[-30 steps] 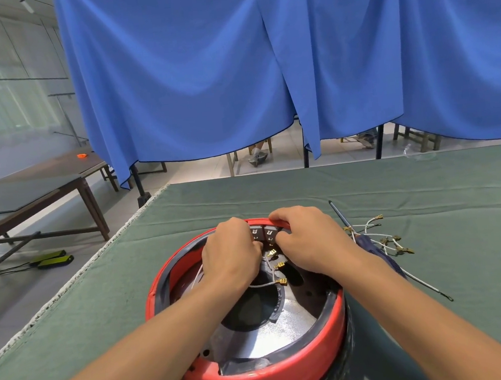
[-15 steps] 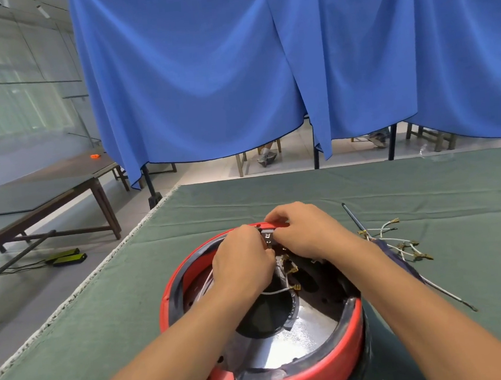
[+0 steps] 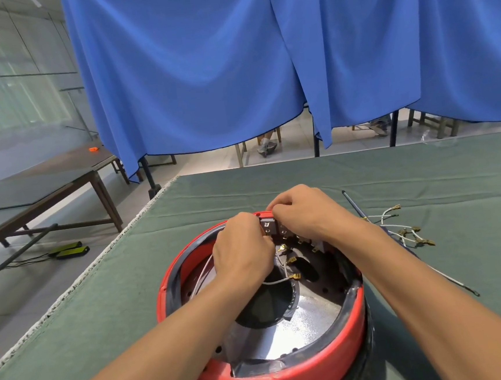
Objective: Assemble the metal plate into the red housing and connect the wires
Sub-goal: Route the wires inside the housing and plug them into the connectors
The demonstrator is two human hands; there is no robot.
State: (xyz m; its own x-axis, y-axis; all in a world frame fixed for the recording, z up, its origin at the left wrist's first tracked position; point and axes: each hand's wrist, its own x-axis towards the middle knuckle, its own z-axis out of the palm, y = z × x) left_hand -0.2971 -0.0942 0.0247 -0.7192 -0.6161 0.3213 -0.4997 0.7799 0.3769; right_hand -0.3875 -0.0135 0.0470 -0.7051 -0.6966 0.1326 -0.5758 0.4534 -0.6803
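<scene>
Green cloth (image 3: 423, 171) bears red housing (image 3: 290, 377); hands' fingertips seemingly hidden.

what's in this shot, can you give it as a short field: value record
surface: green cloth table
housing: red housing, round, open side up
plate: metal plate seated inside the housing
terminal block: grey terminal block at the far rim
left hand: left hand curled at the block; what it holds is hidden
right hand: right hand pinching at the block's top
connected wire: white wire with brass end, loose inside
spare wires: loose wires on the cloth, right of the housing
</scene>
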